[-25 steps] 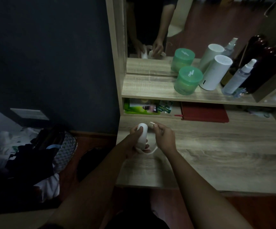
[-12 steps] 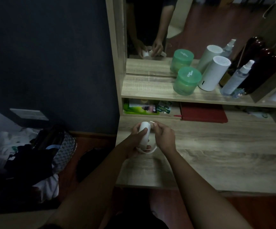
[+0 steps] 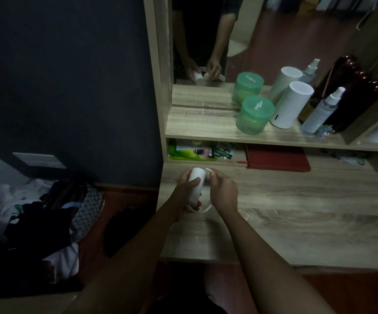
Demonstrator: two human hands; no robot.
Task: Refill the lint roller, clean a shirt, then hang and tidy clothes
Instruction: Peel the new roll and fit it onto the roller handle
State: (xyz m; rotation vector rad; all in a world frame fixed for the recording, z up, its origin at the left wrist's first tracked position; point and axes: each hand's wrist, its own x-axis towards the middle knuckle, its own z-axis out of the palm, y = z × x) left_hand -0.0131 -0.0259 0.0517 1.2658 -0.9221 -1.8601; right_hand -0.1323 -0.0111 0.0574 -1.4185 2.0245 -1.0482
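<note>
A white lint roller roll [image 3: 196, 181] stands nearly upright over the left end of the wooden desk [image 3: 296, 211]. My left hand [image 3: 186, 189] is wrapped around the roll, thumb across its front. My right hand [image 3: 223, 191] is just to the right of it and pinches a small white tab or sheet edge [image 3: 208, 170] at the roll's top. A pale curved handle or loop [image 3: 206, 208] shows below the roll between my hands. A pile of clothes [image 3: 36, 218] lies on the floor at the left.
A shelf [image 3: 206, 130] above the desk holds a green jar [image 3: 254, 114], a white cylinder [image 3: 292, 107], a spray bottle [image 3: 321, 112] and dark bottles. A red notebook [image 3: 278, 158] and green packets [image 3: 197, 151] lie under the shelf. A mirror stands behind, a dark wall at left.
My left hand has turned and raised the roll slightly. My right hand's fingers stay at the roll's top, with the small white tab now lifted clear beside it.
</note>
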